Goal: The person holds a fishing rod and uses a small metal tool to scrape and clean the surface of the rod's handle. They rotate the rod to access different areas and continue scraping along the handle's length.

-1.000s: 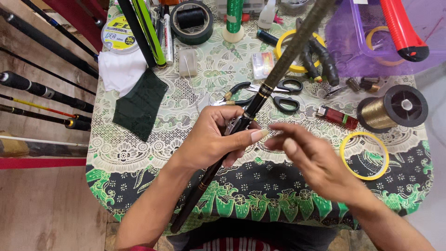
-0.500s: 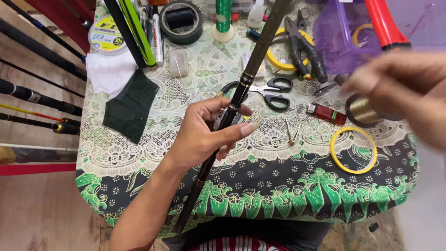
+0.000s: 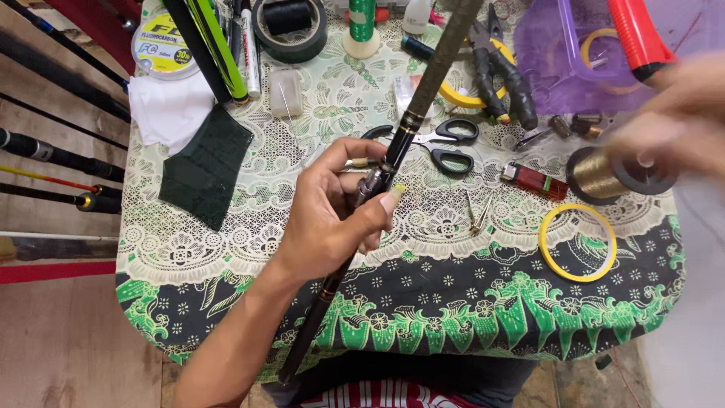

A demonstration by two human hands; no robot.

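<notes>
My left hand is wrapped around a dark fishing rod that slants from the table's near edge up to the far side. The thumb presses on the rod by a metal ring fitting. My right hand is raised at the right edge, blurred, hovering over a spool of gold thread; whether it holds anything cannot be told. A small metal rod guide lies on the tablecloth to the right of the rod.
Black-handled scissors, a red lighter, pliers, yellow tape rings, a black tape roll, a green cloth patch and a purple plastic box crowd the table. More rods lie at the left.
My right hand has left the rod and swung up to the right, over the gold thread spool. The left hand keeps its grip on the rod.
</notes>
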